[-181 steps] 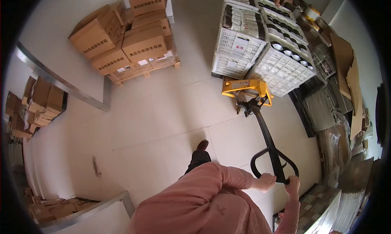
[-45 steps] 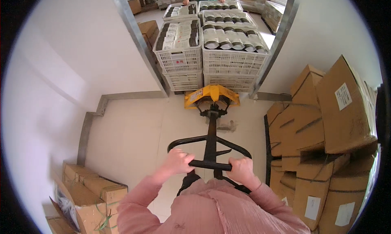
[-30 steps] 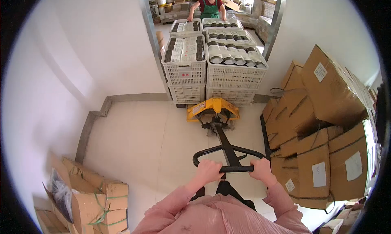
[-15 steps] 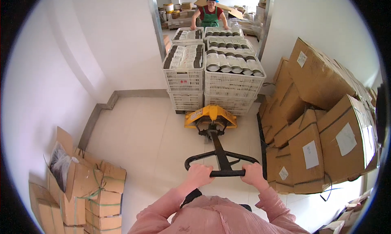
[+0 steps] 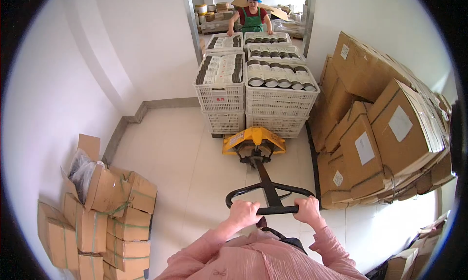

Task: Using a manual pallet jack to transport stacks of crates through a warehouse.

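At the near end of the black handle, the person's left hand (image 5: 244, 213) and right hand (image 5: 307, 210) are each curled around one end of the straight crossbar (image 5: 278, 210), fingers closed over it. The bar looks rigid and smooth, probably metal, and a wide two-handed hold at its ends seems the best place to steer and pull evenly.

Beyond it, the dark shaft (image 5: 265, 175) slopes down to the yellow pallet truck (image 5: 254, 137), which stands on the pale floor (image 5: 170, 168) just in front of the doorway. Behind its yellow head stand white slatted crates, the front left crate (image 5: 219, 97) and front right crate (image 5: 280, 102) each topping another. They are packed with wrapped, dark-ended cylinders, so the load is likely heavy, slow to start and slow to stop; the stacked crates could shift under a jerk.

At the far end, a co-worker (image 5: 252, 20) in a green apron has both hands at the rear crates. The metal door frame (image 5: 193, 29) flanks the load closely. On the right, piled cartons (image 5: 375, 124) lean near the crates and crowd that side; on the left, strapped boxes (image 5: 102, 224) sit well apart from the truck.
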`<state>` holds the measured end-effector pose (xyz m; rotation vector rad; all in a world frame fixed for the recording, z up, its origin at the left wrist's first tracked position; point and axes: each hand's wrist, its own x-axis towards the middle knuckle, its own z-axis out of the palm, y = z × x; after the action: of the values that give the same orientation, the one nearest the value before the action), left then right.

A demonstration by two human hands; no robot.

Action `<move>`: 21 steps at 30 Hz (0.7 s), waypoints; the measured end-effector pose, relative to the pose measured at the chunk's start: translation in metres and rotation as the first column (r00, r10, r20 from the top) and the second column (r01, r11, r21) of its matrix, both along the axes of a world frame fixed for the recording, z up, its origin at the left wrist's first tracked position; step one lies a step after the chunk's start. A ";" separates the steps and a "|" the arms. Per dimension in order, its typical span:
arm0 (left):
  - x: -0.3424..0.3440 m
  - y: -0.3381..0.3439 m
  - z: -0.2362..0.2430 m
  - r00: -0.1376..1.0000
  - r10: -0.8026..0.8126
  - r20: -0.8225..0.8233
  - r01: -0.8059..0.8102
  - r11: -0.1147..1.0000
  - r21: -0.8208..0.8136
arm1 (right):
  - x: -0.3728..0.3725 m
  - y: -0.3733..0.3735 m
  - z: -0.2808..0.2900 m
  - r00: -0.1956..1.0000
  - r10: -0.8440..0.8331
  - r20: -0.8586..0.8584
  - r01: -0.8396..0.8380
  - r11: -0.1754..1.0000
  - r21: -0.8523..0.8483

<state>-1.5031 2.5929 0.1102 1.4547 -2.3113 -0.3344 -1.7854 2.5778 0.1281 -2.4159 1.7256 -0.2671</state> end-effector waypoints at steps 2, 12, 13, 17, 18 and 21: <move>0.077 -0.004 -0.004 1.000 -0.014 0.008 0.015 1.000 -0.026 | 0.075 0.003 -0.010 1.000 -0.020 -0.007 0.020 1.000 0.012; 0.170 -0.017 -0.009 0.999 -0.034 -0.028 0.034 0.999 -0.015 | 0.171 -0.001 -0.004 0.998 -0.065 -0.004 0.065 0.992 0.106; 0.163 -0.016 -0.012 0.999 -0.046 -0.025 0.045 0.999 -0.012 | 0.161 0.000 -0.008 0.998 -0.063 -0.004 0.063 0.992 0.111; 0.103 -0.022 -0.018 0.999 -0.017 -0.027 0.016 0.999 -0.038 | 0.100 -0.010 -0.014 0.999 -0.033 -0.022 0.035 0.992 0.118; 0.085 -0.023 -0.017 0.999 -0.002 -0.037 0.001 0.999 -0.044 | 0.082 -0.014 -0.018 1.000 -0.021 -0.010 0.022 0.994 0.107; 0.036 -0.029 -0.024 0.999 0.021 -0.028 -0.022 0.997 -0.071 | 0.031 -0.021 -0.025 0.999 -0.001 0.040 -0.002 0.997 0.079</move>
<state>-1.4670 2.5635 0.0867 1.4308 -2.2610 -0.2616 -1.7539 2.5565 0.1027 -2.3394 1.6862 -0.2407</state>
